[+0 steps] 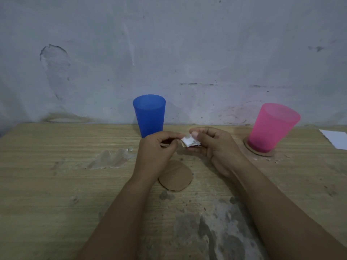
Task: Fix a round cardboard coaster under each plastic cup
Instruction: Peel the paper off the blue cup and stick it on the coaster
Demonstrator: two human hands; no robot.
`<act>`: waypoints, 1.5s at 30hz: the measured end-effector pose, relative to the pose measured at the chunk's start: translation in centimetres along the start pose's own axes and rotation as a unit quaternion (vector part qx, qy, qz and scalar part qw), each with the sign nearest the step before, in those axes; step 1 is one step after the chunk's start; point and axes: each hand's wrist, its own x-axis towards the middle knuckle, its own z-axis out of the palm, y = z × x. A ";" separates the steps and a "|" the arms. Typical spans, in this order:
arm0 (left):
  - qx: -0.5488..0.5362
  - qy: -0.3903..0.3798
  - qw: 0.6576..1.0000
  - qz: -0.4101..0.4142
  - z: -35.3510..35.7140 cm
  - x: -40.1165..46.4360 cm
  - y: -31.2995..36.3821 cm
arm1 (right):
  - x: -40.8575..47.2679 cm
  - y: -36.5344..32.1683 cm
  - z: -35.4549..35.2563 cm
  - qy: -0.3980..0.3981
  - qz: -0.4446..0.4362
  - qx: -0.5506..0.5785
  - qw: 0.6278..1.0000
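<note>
Coaster [176, 176] lies flat on the table [56, 184], just below my two hands and partly covered by my left wrist; nothing stands on it. The blue cup [149, 115] stands upright at the far edge of the table, straight behind my left hand [155, 149], directly on the wood as far as I can see. The pink cup [272, 126] is off to the right, and it sits on a second coaster [260, 152], whose brown rim shows around its base.

Both my hands are raised a little above the table, between the blue cup and the loose coaster. My right hand [212, 145] has its fingers curled and pinches a small crumpled white scrap [190, 141] between thumb and forefinger. My left hand is curled too, and its fingertips meet the scrap's left edge; I also see a thin brownish bit under those fingers, but I cannot tell what it is.

A white sheet [336, 138] lies at the table's right edge. The wood is scuffed, with pale and grey patches.
</note>
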 end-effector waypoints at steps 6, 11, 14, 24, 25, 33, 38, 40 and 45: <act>0.021 0.004 1.000 -0.016 0.1 0.2 -0.8 | 0.7 0.0 -1.5 0.126 -0.115 -0.201 0.965; 0.076 -0.035 0.996 -0.029 0.1 0.2 -1.4 | 0.9 0.1 -3.0 0.202 -0.228 -0.540 0.785; 0.079 -0.025 0.996 -0.039 0.2 0.2 -1.5 | 0.8 0.6 -2.1 0.148 -0.171 -0.661 0.715; 0.092 -0.014 0.994 -0.058 0.2 0.5 -1.6 | -0.8 1.2 1.7 -0.016 -0.176 -0.562 0.808; 0.091 -0.015 0.994 -0.060 0.2 0.6 -1.6 | -1.1 1.0 1.8 -0.050 -0.173 -0.565 0.805; 0.090 -0.014 0.994 -0.069 0.2 0.6 -1.5 | -1.3 0.3 1.8 -0.162 -0.136 -0.697 0.686; 0.085 -0.013 0.994 -0.070 0.2 0.5 -1.3 | -1.1 0.6 0.6 -0.096 -0.110 -0.727 0.671; 0.076 -0.013 0.994 -0.075 0.1 0.5 -1.3 | -0.8 0.3 -0.4 -0.075 -0.102 -0.737 0.663; 0.066 -0.014 0.995 -0.078 0.1 0.4 -1.1 | -0.1 0.0 -1.6 -0.064 -0.077 -0.744 0.661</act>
